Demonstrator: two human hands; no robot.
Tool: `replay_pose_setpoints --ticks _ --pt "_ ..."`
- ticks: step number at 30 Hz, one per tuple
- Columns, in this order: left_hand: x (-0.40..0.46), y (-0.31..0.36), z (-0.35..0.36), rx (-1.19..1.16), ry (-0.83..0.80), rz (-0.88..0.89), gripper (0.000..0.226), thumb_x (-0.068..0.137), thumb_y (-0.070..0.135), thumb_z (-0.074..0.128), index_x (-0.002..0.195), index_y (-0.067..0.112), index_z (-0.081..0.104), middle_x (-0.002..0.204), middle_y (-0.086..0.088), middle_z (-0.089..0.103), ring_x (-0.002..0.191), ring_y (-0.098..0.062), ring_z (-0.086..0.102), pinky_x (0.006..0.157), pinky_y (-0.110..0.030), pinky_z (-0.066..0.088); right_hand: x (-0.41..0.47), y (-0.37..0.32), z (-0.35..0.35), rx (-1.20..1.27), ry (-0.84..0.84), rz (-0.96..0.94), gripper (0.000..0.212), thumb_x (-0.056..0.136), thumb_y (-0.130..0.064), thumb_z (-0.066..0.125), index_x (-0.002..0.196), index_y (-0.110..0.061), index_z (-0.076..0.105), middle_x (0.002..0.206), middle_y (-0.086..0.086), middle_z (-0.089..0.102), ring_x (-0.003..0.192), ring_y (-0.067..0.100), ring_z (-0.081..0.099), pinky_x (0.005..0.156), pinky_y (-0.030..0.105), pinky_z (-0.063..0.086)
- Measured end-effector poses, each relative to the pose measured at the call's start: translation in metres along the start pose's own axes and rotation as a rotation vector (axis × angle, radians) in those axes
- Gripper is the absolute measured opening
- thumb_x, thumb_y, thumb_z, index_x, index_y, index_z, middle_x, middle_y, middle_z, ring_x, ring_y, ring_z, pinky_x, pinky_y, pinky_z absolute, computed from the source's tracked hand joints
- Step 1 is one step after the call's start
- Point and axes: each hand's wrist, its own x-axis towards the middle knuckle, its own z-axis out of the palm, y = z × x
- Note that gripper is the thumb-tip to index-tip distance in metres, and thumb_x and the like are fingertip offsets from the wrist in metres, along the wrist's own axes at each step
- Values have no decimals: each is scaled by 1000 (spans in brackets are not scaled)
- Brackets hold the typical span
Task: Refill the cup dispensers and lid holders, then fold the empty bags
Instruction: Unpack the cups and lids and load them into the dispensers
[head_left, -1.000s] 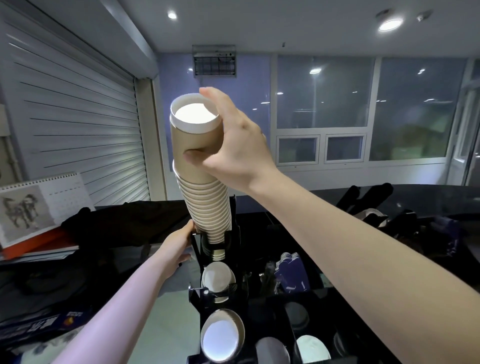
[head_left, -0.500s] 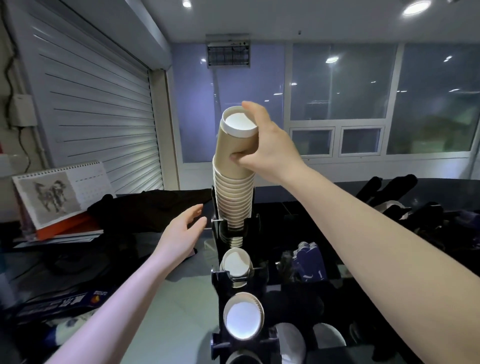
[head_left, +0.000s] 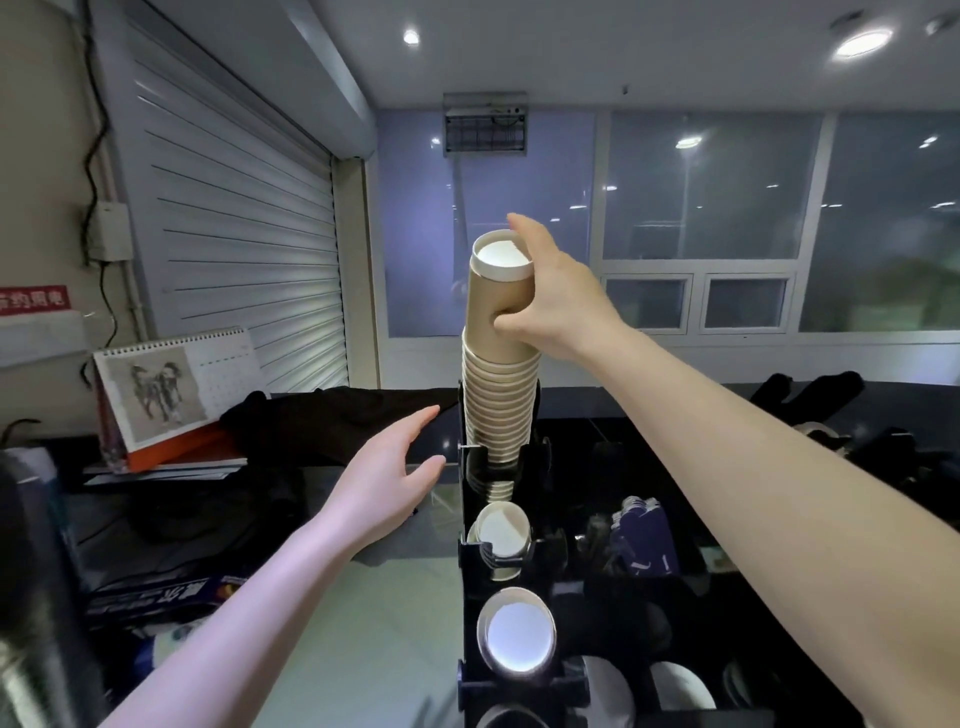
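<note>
The right hand is keeping its grip clamped around the top of the cup stack sinking into the dispenser — left hand hovering open beside it; lids and bag folding are seemingly remaining.

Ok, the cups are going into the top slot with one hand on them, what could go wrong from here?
1. Only the right hand grips the stack of brown cups, near its top; the tall stack could lean or buckle.
2. The left hand hovers open beside the black dispenser without touching it, so a push might shift the rack.
3. A tilted stack might jam at the top ring.
</note>
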Motion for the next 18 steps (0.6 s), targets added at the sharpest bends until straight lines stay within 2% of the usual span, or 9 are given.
replay_pose_setpoints --ticks 2,5,8,10,12,14,16,18 --pt "-2 3 -1 32 -5 25 60 91 27 56 147 26 33 150 11 37 133 3 33 103 -12 22 -6 3 6 96 48 25 99 68 -23 69 148 -36 11 115 -4 58 96 21 55 80 31 47" --pt "-3 10 -6 50 21 65 62 91 25 57 148 25 31 150 10 36 136 -2 29 104 -10 18 -20 11 16 268 99 68 90 73 -23 77 144 -29 24 106 -16 52 100 11 51 83 23 40" --pt "-6 24 -12 100 64 178 63 91 22 58 148 21 30 151 5 34 138 -4 26 103 -2 10 -36 16 23 384 62 29 78 73 -26 80 138 -28 37 119 -13 55 107 6 51 84 15 39" --pt "-8 35 -14 157 79 269 66 89 21 60 148 19 29 153 3 30 140 -6 24 107 -4 8 -44 17 26 390 18 -25 76 73 -28 81 136 -26 39 123 -12 55 110 6 50 85 11 39" --pt "-12 45 -14 210 97 322 69 88 20 62 149 16 29 155 1 27 141 -10 25 111 -11 11 -48 16 27 397 4 -45 75 74 -29 80 136 -23 40 126 -11 54 113 8 50 90 17 41" --pt "-16 52 -13 246 122 338 70 87 19 62 149 15 29 155 1 26 140 -12 26 110 -11 10 -52 16 25 420 12 -43 75 75 -27 80 138 -22 39 130 -9 53 117 10 49 96 25 42" --pt "-22 55 -13 273 131 344 70 87 18 63 148 14 30 155 0 27 140 -14 27 109 -8 7 -56 17 22 426 -4 -42 77 75 -27 79 140 -23 37 133 -10 51 119 8 47 99 26 41" --pt "-30 59 -12 305 121 352 69 85 15 64 147 11 33 153 -3 31 139 -18 31 112 -15 12 -62 19 19 418 -35 -37 81 75 -28 79 143 -24 35 137 -11 48 123 6 44 100 26 40"
